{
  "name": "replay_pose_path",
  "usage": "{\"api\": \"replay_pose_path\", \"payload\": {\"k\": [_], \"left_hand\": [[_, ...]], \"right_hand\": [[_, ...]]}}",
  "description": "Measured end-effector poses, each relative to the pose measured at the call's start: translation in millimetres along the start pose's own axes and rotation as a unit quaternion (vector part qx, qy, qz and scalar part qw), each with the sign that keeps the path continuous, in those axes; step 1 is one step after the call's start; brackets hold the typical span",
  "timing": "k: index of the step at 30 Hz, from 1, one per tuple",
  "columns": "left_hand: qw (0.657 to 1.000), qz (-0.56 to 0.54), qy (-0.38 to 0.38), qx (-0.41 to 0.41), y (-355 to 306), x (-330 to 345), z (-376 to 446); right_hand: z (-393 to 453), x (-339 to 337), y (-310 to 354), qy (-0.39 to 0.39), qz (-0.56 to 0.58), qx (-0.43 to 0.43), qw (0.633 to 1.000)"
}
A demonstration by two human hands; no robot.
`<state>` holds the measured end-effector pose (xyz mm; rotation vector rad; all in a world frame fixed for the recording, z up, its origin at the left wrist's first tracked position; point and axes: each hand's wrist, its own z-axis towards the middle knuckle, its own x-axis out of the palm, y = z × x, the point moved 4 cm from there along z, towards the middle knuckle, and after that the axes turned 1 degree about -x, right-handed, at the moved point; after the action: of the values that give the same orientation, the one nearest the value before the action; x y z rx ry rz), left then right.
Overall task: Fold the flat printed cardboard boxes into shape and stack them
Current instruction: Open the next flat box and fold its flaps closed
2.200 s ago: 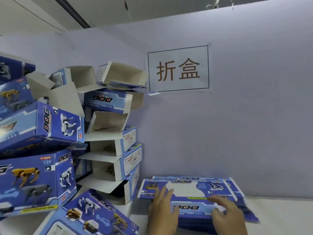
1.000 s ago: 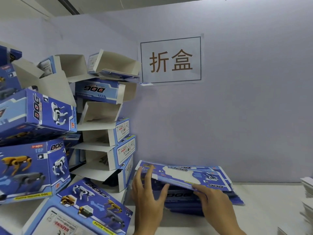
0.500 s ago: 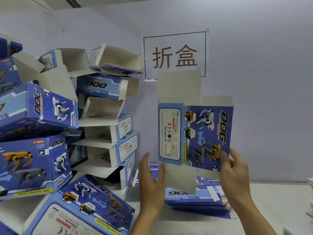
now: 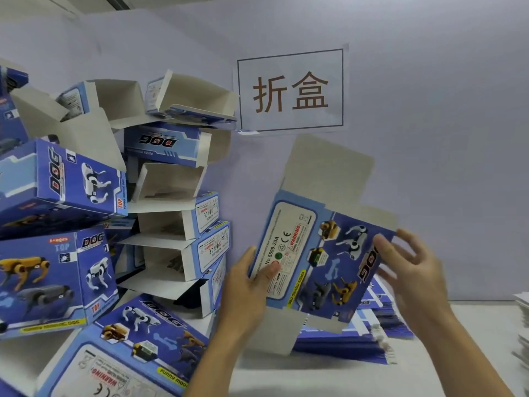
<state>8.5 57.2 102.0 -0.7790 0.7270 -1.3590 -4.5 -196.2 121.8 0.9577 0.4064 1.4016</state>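
I hold a flat blue printed box [image 4: 320, 262] upright in front of me, tilted to the right, its grey flaps sticking out above and below. My left hand [image 4: 249, 285] grips its left edge with the thumb on the white label panel. My right hand [image 4: 415, 279] holds the right edge, fingers curled over the printed side. Behind and below it lies the stack of flat boxes [image 4: 369, 336] on the white table [image 4: 329, 376]. Folded boxes [image 4: 177, 219] are piled at the left, several with open ends.
A purple wall carries a paper sign [image 4: 290, 90] with two brown characters. Large folded boxes [image 4: 54, 270] lean at the far left, one lying in front [image 4: 128, 348]. A pile of white sheets [image 4: 522, 330] sits at the table's right edge.
I lifted one flat box off the stack and raised it upright. Since half a second ago my left hand took hold of its left edge and the box tilted to the right.
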Motion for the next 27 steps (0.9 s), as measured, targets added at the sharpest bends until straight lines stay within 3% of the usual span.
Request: {"api": "replay_pose_path", "payload": {"k": [3,6,10,14,17,23,27], "left_hand": [[0.996,0.077,-0.009,0.051,-14,-2,4],[0.970,0.218,-0.062,0.089,-24,-6,4],[0.957,0.248,-0.098,0.116,-26,-6,0],[0.947,0.266,-0.165,0.080,-20,-11,0],[0.952,0.211,-0.210,0.073,-22,-10,-4],[0.997,0.072,-0.025,0.005,-19,29,-6],[1.000,-0.006,-0.026,0.000,-13,36,-10]], "right_hand": [[4,-10,33,0.018,-0.040,-0.072,0.996],[1,-11,63,0.097,-0.184,-0.128,0.970],[-4,1,62,0.238,-0.343,-0.049,0.907],[-2,11,43,0.147,-0.353,-0.062,0.922],[-5,24,31,0.072,-0.340,-0.118,0.930],[-31,73,26,0.007,-0.362,-0.271,0.892],[-44,91,15,0.033,-0.302,-0.256,0.918]]}}
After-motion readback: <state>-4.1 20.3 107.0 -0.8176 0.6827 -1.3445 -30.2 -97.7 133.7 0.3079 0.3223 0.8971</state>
